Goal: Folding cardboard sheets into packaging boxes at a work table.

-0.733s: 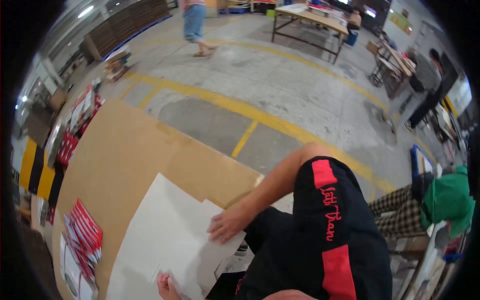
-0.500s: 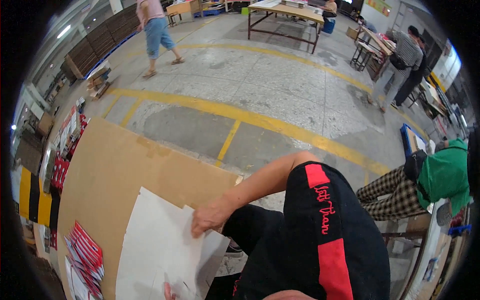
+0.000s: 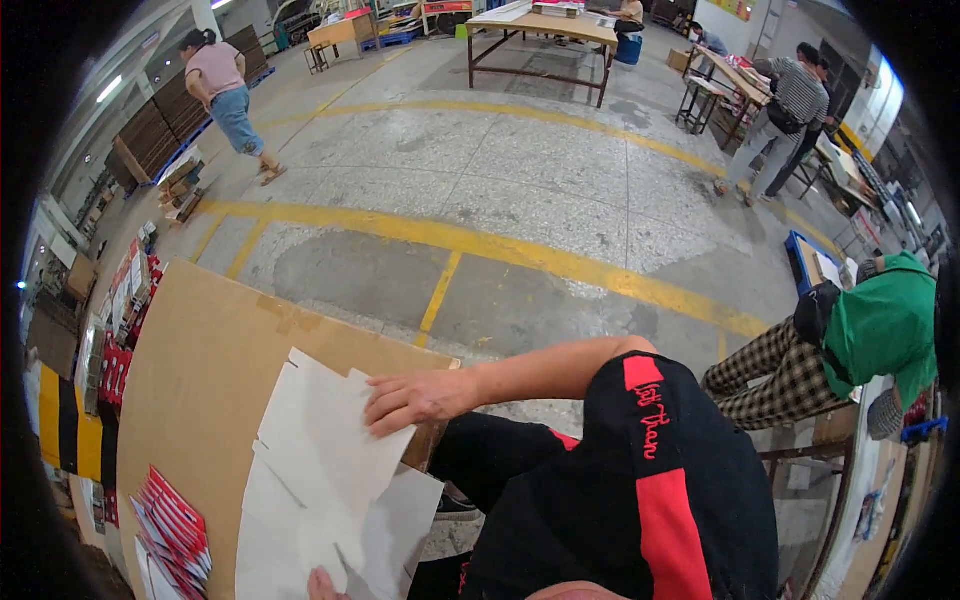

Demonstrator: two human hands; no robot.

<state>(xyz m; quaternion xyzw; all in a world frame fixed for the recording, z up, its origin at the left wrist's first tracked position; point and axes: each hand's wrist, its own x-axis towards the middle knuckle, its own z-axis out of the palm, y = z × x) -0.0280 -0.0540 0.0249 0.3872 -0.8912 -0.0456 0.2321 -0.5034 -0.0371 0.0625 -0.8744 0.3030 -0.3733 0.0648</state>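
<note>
A white die-cut card sheet (image 3: 315, 450) with slits and stepped edges lies on the brown board-topped table (image 3: 200, 350). A second pale flap (image 3: 400, 515) shows beneath it and overhangs the table edge. My right hand (image 3: 420, 397) rests flat over the sheet's upper right part, fingers stretched out and slightly apart. At the lower edge of the view, only a bit of my left hand (image 3: 322, 585) shows against the sheet; its other fingers are hidden. Red-and-white folded card pieces (image 3: 172, 530) lie fanned in a pile on the table, left of the sheet.
Red-and-white stacks (image 3: 118, 365) stand beyond the table's left side. A person in a green top (image 3: 885, 320) bends at the right. Another person in pink (image 3: 218, 75) stands on the floor at the far left. Yellow lines (image 3: 440, 235) cross the floor; work tables (image 3: 545, 30) stand farther back.
My right hand has moved up and left and its fingers now lie flatter on the sheet. The sheet has shifted upward, exposing more of the pale flap. The person in pink has moved left.
</note>
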